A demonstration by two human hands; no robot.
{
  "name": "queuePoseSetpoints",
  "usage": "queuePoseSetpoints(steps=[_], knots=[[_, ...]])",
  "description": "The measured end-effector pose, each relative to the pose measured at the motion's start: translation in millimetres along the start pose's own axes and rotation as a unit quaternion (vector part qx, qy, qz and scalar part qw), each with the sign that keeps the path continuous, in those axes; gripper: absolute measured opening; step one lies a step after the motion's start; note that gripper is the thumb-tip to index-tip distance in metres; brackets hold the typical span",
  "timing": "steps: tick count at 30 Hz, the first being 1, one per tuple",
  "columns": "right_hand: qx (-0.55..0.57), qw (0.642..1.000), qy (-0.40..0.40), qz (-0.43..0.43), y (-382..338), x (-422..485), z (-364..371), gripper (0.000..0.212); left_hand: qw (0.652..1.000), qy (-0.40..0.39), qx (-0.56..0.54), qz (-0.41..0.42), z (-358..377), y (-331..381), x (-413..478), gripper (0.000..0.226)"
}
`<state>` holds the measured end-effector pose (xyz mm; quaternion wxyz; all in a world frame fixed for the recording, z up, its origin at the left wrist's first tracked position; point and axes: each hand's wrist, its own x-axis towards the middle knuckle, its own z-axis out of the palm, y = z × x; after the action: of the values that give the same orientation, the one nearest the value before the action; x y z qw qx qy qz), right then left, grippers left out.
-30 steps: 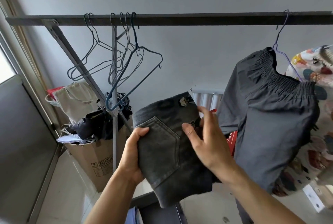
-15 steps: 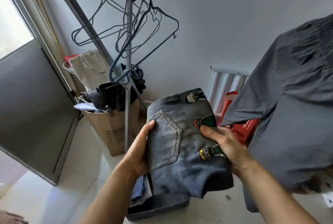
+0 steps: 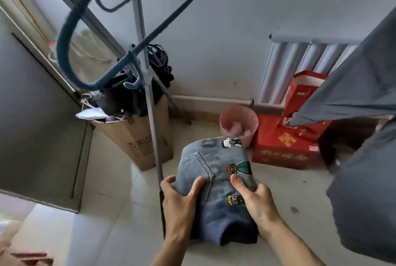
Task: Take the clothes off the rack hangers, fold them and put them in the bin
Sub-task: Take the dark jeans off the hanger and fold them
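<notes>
Both hands, left [image 3: 182, 204] and right [image 3: 257, 200], around folded jeans [image 3: 216, 158]

Your folded jeans [image 3: 216, 180] hide most of bin [image 3: 163, 218] below. Hangers [image 3: 61, 36] blurred, cut off at top edge. Grey garment [image 3: 353, 94] runs off right edge.

We see a pale tiled floor [image 3: 107, 212] — on it, centre left, stands a tall cardboard box [image 3: 137, 137]; centre right, near the wall, a pink bucket [image 3: 239, 120] sits just beside a red gift box [image 3: 285, 152]. The rack pole [image 3: 153, 137] comes down beside the cardboard box — foot hidden.
</notes>
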<state>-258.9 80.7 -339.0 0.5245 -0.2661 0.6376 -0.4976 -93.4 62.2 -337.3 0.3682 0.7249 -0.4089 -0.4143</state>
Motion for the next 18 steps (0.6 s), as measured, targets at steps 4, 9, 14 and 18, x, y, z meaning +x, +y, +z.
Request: queuePoseSetpoints(steps=[4,9,14,18], knots=[[-0.032,0.998,0.013,0.053,57.0,36.6,-0.5,0.036,0.997,-0.025,-0.017,-0.074,19.5,-74.0,45.4,0.052],[-0.035,0.989,-0.007,0.145,138.1,97.9,-4.1,0.076,0.991,-0.09,0.029,-0.097,47.0,-158.0,91.4,0.026],[-0.043,0.973,-0.001,0.227,223.7,154.4,-9.5,0.039,0.976,-0.174,-0.001,-0.133,87.1,-236.7,124.6,0.018],[-0.061,0.958,0.003,0.279,293.4,195.7,-10.9,0.011,0.955,-0.203,-0.068,-0.206,122.2,-314.6,155.8,0.034]])
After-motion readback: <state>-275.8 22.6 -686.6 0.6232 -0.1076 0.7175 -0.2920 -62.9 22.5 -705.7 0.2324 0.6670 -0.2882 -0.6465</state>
